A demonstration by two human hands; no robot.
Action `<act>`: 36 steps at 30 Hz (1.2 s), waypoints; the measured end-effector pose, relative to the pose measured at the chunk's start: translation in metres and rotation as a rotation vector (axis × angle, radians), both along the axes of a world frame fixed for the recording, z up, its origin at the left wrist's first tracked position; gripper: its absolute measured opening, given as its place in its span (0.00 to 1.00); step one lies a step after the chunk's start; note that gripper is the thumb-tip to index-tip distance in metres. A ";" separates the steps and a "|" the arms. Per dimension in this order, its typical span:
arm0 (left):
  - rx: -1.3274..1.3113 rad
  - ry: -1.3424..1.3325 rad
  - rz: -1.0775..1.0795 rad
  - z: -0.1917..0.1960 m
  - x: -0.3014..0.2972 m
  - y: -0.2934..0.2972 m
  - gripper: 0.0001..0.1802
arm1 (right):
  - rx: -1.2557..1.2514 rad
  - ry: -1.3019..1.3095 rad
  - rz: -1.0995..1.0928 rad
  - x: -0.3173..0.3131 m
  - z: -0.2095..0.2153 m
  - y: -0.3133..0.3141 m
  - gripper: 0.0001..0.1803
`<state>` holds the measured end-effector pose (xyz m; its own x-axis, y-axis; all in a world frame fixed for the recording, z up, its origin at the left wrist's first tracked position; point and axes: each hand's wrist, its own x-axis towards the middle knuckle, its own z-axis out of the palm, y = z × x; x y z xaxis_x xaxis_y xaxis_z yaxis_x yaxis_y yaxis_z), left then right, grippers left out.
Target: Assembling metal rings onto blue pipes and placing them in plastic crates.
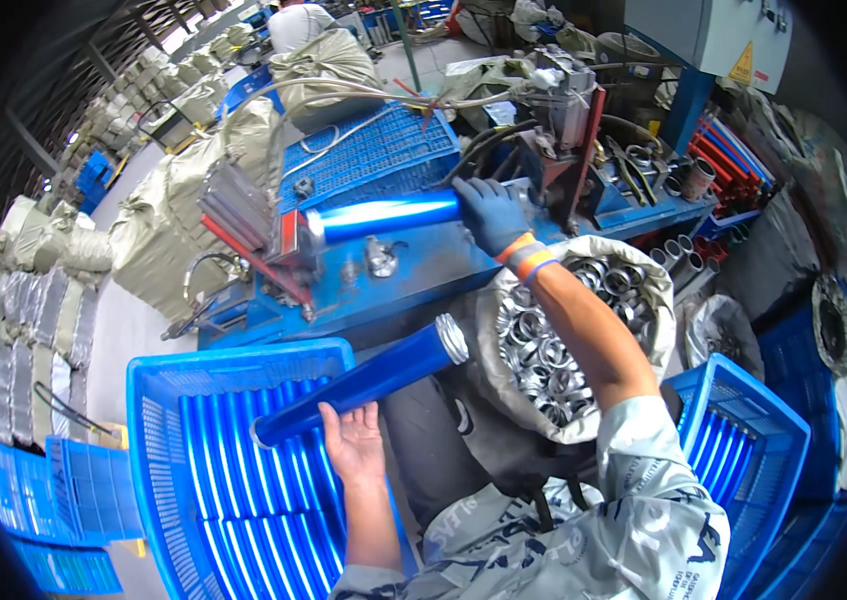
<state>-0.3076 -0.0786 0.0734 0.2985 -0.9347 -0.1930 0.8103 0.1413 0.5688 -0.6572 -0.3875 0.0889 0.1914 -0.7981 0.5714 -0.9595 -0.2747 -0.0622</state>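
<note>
While the lower blue tube [373,383] is touched above the crate [233,365] by the left hand [355,447], its fingers extended, the upper tube [393,215] is gripped over the bench [443,275] by the gloved right hand's [495,215] curled fingers.

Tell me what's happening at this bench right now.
One person is handling two blue tubes. The gloved right hand holds the right end of the upper tube above the bench. The bare left hand, open, touches the lower tube, which slants partly over a crate of similar tubes. A sack of metal rings stands nearby.
</note>
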 end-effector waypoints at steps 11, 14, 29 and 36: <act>-0.058 -0.147 -0.281 -0.012 -0.164 -0.241 0.37 | -0.199 -0.923 0.148 -0.188 0.106 0.314 0.20; 0.105 -0.138 -0.180 -0.054 -0.152 -0.342 0.38 | -0.218 -0.924 -0.144 -0.241 0.076 0.419 0.23; 0.366 -0.298 -0.356 -0.102 -0.170 -0.381 0.56 | -0.095 -0.695 -1.373 -0.319 -0.143 0.986 0.48; 0.319 -0.386 -0.385 -0.089 -0.157 -0.385 0.59 | 0.428 -0.748 -1.781 -0.208 -0.184 1.060 0.53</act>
